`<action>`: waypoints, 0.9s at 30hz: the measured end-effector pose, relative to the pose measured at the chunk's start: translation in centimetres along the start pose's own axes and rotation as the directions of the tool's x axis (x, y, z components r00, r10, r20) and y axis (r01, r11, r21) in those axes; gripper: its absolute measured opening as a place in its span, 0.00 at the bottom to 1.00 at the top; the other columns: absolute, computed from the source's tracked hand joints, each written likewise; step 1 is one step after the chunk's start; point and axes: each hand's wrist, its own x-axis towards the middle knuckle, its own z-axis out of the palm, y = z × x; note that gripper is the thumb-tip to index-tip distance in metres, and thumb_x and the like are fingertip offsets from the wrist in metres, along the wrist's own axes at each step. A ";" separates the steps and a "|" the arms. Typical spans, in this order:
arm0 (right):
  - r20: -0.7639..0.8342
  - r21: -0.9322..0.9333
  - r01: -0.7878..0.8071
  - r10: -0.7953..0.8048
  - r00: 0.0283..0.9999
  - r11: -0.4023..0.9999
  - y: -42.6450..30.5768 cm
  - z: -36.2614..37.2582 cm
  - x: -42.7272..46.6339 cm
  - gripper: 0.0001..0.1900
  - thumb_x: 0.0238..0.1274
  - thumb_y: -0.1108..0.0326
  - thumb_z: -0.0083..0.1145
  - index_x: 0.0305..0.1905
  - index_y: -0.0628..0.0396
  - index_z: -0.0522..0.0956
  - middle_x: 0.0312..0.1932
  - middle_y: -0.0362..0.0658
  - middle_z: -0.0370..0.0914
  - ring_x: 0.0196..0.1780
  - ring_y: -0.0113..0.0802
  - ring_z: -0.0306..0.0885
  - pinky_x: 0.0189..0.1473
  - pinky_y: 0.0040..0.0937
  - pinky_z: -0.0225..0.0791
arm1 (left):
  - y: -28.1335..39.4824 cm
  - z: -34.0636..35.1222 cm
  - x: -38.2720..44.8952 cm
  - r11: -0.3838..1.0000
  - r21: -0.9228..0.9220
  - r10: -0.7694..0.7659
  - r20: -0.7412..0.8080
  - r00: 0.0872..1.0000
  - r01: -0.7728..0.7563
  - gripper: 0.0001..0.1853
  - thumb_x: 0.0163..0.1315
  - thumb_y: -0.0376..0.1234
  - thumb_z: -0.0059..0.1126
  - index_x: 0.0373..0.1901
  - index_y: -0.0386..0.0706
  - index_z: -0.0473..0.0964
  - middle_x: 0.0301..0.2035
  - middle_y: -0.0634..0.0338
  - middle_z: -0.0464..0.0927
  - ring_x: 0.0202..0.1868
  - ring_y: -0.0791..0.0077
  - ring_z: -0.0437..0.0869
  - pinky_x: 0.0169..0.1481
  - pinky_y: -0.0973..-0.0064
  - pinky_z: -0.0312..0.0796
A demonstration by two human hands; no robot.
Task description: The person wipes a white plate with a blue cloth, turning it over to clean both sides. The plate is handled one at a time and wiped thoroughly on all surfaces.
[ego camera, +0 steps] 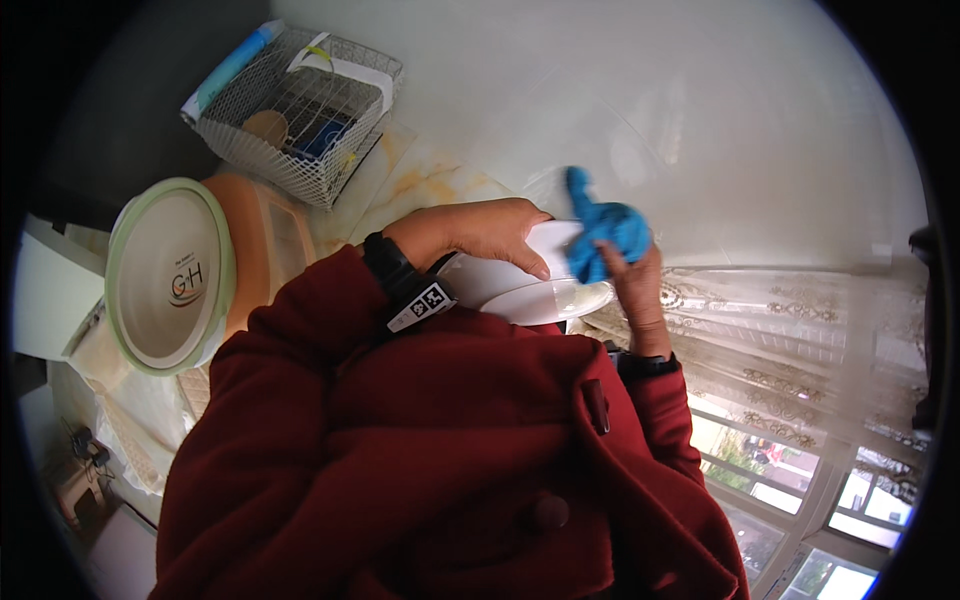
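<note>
In front of my maroon coat, my left hand (499,232) grips a white dish (487,276) by its side, thumb over the near face. A pale, glossy oval piece (551,302) sits just below the dish; whether it is part of the dish or separate I cannot tell. My right hand (637,277) holds a bunched blue cloth (609,232) against the dish's right end. The cloth is slightly blurred and one end sticks up. The dish partly hides the fingers of my left hand.
A wire basket (322,161) with a blue tube (234,69) on its edge stands upper left on a marbled surface (420,180). Left are an oval green-rimmed container (166,277) bearing writing and an orange container (259,255). A patterned curtain (750,322) and window (757,465) lie right.
</note>
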 end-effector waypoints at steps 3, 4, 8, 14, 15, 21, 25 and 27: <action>-0.142 0.490 -0.095 0.187 0.972 0.866 2.4 -1.3 0.1 0.18 0.68 0.56 0.57 0.50 0.61 0.78 0.38 0.43 0.81 0.38 0.22 0.72 0.42 0.24 0.68 | 0.0 -0.7 -0.4 0.994 -0.056 -0.090 0.026 0.996 0.091 0.31 0.48 0.41 0.71 0.50 0.30 0.75 0.40 0.47 0.83 0.41 0.64 0.84 0.49 0.70 0.74; -0.081 0.493 -0.050 0.103 0.991 0.869 2.8 -2.0 0.0 0.18 0.68 0.56 0.57 0.50 0.62 0.78 0.37 0.42 0.81 0.38 0.23 0.73 0.43 0.25 0.69 | 0.1 -0.9 -0.3 0.994 -0.073 -0.073 0.035 0.997 0.075 0.31 0.48 0.41 0.71 0.50 0.30 0.75 0.39 0.47 0.83 0.40 0.64 0.84 0.49 0.70 0.74; 0.007 0.206 -0.173 0.175 0.984 0.963 1.5 -2.3 -0.2 0.20 0.66 0.55 0.59 0.50 0.63 0.78 0.38 0.40 0.80 0.40 0.26 0.74 0.47 0.26 0.69 | 0.1 -1.3 0.3 0.997 -0.025 -0.074 0.092 0.993 0.076 0.30 0.49 0.40 0.70 0.52 0.33 0.75 0.41 0.49 0.83 0.43 0.65 0.83 0.51 0.70 0.73; 0.252 -0.062 0.113 -0.094 0.963 0.992 -3.6 -0.2 2.5 0.25 0.51 0.45 0.69 0.42 0.58 0.81 0.29 0.51 0.82 0.33 0.45 0.82 0.38 0.35 0.73 | -0.8 -0.4 0.9 0.999 0.014 0.042 -0.001 0.999 -0.042 0.32 0.49 0.38 0.72 0.57 0.41 0.73 0.46 0.54 0.82 0.50 0.66 0.79 0.58 0.70 0.69; 0.232 -0.045 0.130 -0.117 0.966 0.990 -3.7 0.0 2.7 0.26 0.51 0.44 0.69 0.41 0.58 0.82 0.29 0.50 0.82 0.33 0.46 0.82 0.37 0.35 0.73 | -0.9 -0.3 0.9 0.999 0.016 0.049 -0.038 0.998 -0.049 0.32 0.49 0.39 0.72 0.57 0.40 0.72 0.46 0.53 0.81 0.50 0.66 0.79 0.58 0.69 0.69; 0.074 0.106 0.058 -0.066 0.995 0.993 -0.5 -0.9 3.6 0.25 0.51 0.46 0.71 0.38 0.61 0.83 0.29 0.48 0.84 0.34 0.35 0.82 0.40 0.30 0.73 | -2.6 -1.0 -1.4 0.988 0.017 -0.156 -0.010 0.988 0.156 0.32 0.47 0.42 0.72 0.53 0.34 0.75 0.45 0.49 0.83 0.46 0.65 0.83 0.56 0.71 0.72; -0.006 0.199 -0.068 0.070 0.998 0.978 2.3 -2.9 4.6 0.25 0.54 0.49 0.70 0.45 0.62 0.83 0.35 0.45 0.84 0.38 0.29 0.78 0.46 0.27 0.71 | -6.4 0.9 -3.2 0.883 -0.420 -0.240 -0.017 0.971 0.211 0.32 0.48 0.35 0.73 0.56 0.31 0.74 0.48 0.54 0.82 0.51 0.70 0.81 0.59 0.73 0.69; -0.010 0.227 -0.100 0.105 0.994 0.969 3.4 -3.5 4.9 0.26 0.55 0.49 0.70 0.47 0.62 0.82 0.37 0.45 0.83 0.41 0.28 0.77 0.48 0.25 0.69 | -8.3 1.7 -2.8 0.807 -0.553 -0.221 0.040 0.974 0.206 0.31 0.50 0.34 0.72 0.56 0.32 0.74 0.48 0.56 0.82 0.51 0.72 0.80 0.60 0.74 0.68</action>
